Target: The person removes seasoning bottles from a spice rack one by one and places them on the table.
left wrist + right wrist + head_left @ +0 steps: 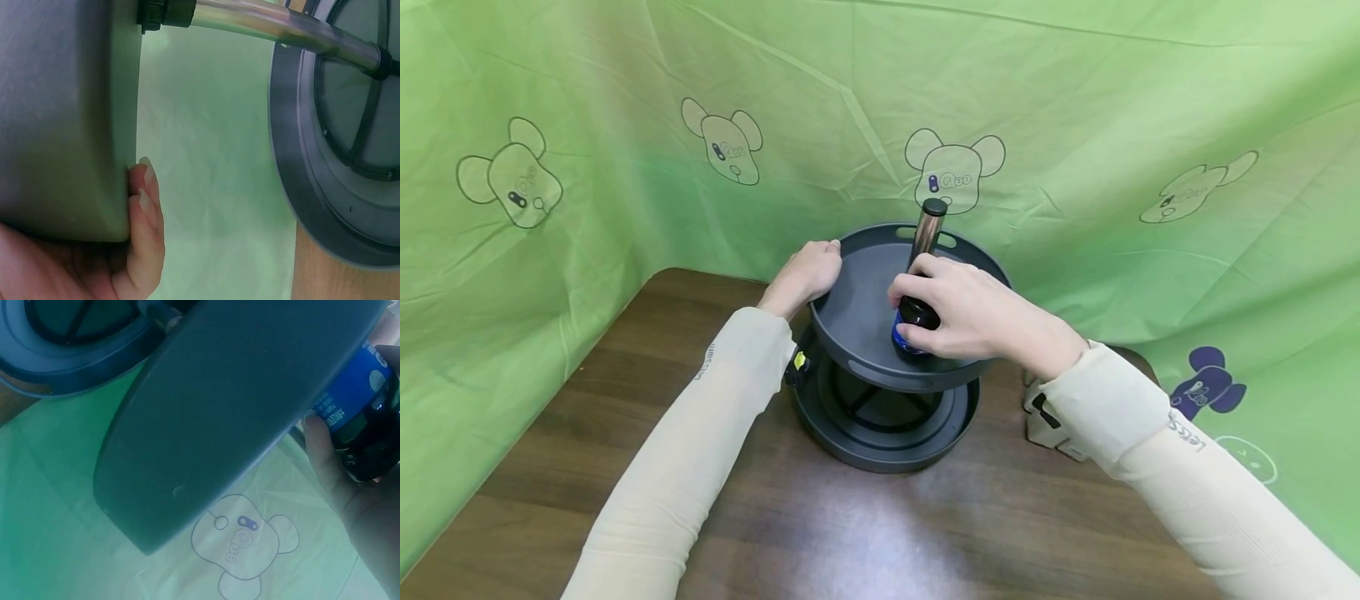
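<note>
A dark grey two-tier round tray stand rises from the table. My left hand (808,271) grips the left rim of the upper tray (861,300); in the left wrist view its fingers (147,234) curl under the edge. On that tray, right of the middle, is a dark bottle with a blue label (356,390). My right hand (970,304) holds the bottle from its right side, thumb and fingers around it, hiding part of it. Behind the bottle stands the stand's metallic pole (927,237) with a black cap. Below lies the lower tray (887,461).
A small black and yellow item (800,361) sits by the lower tray's left side. Behind my right forearm a white box (1048,429) stands on the wooden table (820,533). Green printed cloth (842,108) hangs around the back and sides.
</note>
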Action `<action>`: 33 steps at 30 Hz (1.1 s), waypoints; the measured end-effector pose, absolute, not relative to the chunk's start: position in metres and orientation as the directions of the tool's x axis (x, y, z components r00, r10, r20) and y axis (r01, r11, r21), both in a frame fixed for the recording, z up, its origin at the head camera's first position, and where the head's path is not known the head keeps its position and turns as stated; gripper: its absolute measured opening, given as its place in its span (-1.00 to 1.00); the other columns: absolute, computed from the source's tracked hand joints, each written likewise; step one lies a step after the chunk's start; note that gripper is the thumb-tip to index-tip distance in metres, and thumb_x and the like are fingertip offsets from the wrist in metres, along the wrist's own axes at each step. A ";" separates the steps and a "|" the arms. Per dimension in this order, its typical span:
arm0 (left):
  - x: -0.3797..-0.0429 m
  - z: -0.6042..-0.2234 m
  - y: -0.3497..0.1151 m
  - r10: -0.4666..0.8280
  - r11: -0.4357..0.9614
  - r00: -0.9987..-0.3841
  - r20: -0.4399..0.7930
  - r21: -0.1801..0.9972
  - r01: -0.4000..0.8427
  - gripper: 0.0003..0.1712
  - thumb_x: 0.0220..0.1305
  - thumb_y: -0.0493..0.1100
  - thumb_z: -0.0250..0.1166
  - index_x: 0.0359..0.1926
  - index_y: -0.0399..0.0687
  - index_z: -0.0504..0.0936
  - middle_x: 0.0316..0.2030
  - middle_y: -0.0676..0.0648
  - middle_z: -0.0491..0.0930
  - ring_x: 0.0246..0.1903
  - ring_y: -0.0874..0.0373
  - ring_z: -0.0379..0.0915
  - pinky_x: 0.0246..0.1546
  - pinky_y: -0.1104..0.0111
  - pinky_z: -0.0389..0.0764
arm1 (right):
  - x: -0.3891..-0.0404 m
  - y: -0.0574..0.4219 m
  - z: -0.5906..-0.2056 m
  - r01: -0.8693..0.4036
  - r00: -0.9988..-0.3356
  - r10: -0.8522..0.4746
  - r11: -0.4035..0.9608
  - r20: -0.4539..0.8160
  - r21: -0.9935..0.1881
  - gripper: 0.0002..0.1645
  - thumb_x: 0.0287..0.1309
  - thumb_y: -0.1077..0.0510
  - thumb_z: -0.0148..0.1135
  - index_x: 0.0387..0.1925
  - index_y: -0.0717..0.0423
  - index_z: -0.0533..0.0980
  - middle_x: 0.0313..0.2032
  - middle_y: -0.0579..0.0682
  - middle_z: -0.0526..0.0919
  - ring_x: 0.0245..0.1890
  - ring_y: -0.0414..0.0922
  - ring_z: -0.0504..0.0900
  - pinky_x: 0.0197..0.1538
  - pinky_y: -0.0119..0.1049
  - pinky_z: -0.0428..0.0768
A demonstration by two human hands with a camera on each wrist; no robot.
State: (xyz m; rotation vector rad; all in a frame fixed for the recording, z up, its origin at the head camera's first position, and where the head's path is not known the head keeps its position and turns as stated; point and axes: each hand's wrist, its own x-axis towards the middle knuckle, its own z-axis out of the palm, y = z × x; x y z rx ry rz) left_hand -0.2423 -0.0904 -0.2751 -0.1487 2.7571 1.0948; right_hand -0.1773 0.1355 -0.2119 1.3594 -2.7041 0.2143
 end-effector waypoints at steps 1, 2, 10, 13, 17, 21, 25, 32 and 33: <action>-0.242 -0.275 -0.090 -0.030 0.726 -0.980 -0.195 0.670 -0.155 -0.36 0.55 0.15 -0.41 0.44 0.06 0.28 0.47 -0.07 0.21 0.45 -0.14 0.14 0.40 0.02 0.25 | -0.177 0.136 -0.212 -0.802 -0.596 -0.787 0.592 0.156 -0.079 -0.76 0.13 -0.02 0.27 -0.14 -0.12 0.58 -0.18 -0.04 0.54 -0.25 -0.04 0.54 -0.17 -0.12 0.51; -0.242 -0.275 -0.090 -0.029 0.725 -0.980 -0.198 0.670 -0.157 -0.36 0.55 0.15 -0.41 0.44 0.06 0.28 0.48 -0.07 0.21 0.45 -0.14 0.13 0.41 0.02 0.25 | -0.177 0.137 -0.212 -0.800 -0.599 -0.786 0.594 0.153 -0.078 -0.76 0.14 -0.02 0.27 -0.14 -0.13 0.58 -0.18 -0.04 0.54 -0.25 -0.04 0.54 -0.17 -0.13 0.51; -0.242 -0.274 -0.091 -0.034 0.725 -0.979 -0.202 0.669 -0.163 -0.36 0.55 0.15 -0.40 0.44 0.08 0.29 0.47 -0.06 0.22 0.44 -0.12 0.15 0.40 0.02 0.26 | -0.177 0.143 -0.212 -0.797 -0.603 -0.786 0.600 0.135 -0.064 -0.77 0.14 -0.03 0.26 -0.14 -0.15 0.60 -0.17 -0.07 0.56 -0.28 -0.07 0.53 -0.18 -0.14 0.51; -0.242 -0.274 -0.091 -0.035 0.720 -0.979 -0.199 0.675 -0.163 -0.36 0.55 0.16 -0.40 0.39 0.04 0.33 0.43 -0.08 0.27 0.39 -0.12 0.22 0.37 0.02 0.30 | -0.177 0.147 -0.211 -0.802 -0.597 -0.791 0.593 0.136 -0.069 -0.78 0.13 -0.02 0.27 -0.15 -0.16 0.60 -0.18 -0.08 0.56 -0.26 -0.08 0.53 -0.16 -0.15 0.51; -0.241 -0.274 -0.091 -0.033 0.712 -0.977 -0.213 0.681 -0.173 -0.36 0.55 0.16 -0.40 0.41 0.05 0.32 0.44 -0.09 0.26 0.39 -0.12 0.22 0.37 0.02 0.30 | -0.176 0.151 -0.211 -0.807 -0.591 -0.795 0.586 0.137 -0.081 -0.78 0.12 -0.02 0.29 -0.16 -0.16 0.61 -0.18 -0.10 0.56 -0.24 -0.10 0.53 -0.14 -0.15 0.52; -0.241 -0.273 -0.091 -0.029 0.712 -0.973 -0.230 0.678 -0.182 -0.36 0.55 0.15 -0.40 0.48 0.09 0.22 0.50 -0.06 0.16 0.47 -0.12 0.08 0.44 0.02 0.21 | -0.175 0.154 -0.211 -0.809 -0.588 -0.797 0.584 0.139 -0.072 -0.79 0.11 -0.02 0.29 -0.18 -0.17 0.60 -0.19 -0.12 0.55 -0.24 -0.12 0.53 -0.15 -0.17 0.53; -0.240 -0.273 -0.091 -0.027 0.713 -0.974 -0.227 0.678 -0.178 -0.36 0.55 0.15 -0.41 0.47 0.08 0.23 0.50 -0.06 0.16 0.47 -0.12 0.09 0.44 0.02 0.21 | -0.175 0.154 -0.210 -0.818 -0.574 -0.806 0.572 0.143 -0.055 -0.80 0.09 -0.02 0.30 -0.20 -0.17 0.60 -0.21 -0.14 0.55 -0.24 -0.13 0.53 -0.16 -0.18 0.53; -0.241 -0.273 -0.091 -0.029 0.717 -0.979 -0.203 0.678 -0.162 -0.36 0.55 0.16 -0.41 0.43 0.07 0.29 0.47 -0.06 0.21 0.45 -0.13 0.14 0.40 0.02 0.27 | -0.176 0.154 -0.207 -0.821 -0.570 -0.812 0.568 0.121 -0.056 -0.80 0.06 -0.03 0.31 -0.22 -0.20 0.60 -0.22 -0.23 0.56 -0.21 -0.17 0.53 -0.12 -0.20 0.53; -0.241 -0.274 -0.091 -0.029 0.716 -0.978 -0.206 0.678 -0.165 -0.36 0.55 0.16 -0.41 0.44 0.08 0.28 0.48 -0.06 0.21 0.45 -0.13 0.13 0.40 0.02 0.26 | -0.176 0.155 -0.206 -0.822 -0.570 -0.814 0.567 0.115 -0.057 -0.81 0.06 -0.02 0.31 -0.23 -0.20 0.60 -0.22 -0.24 0.56 -0.21 -0.17 0.53 -0.12 -0.20 0.52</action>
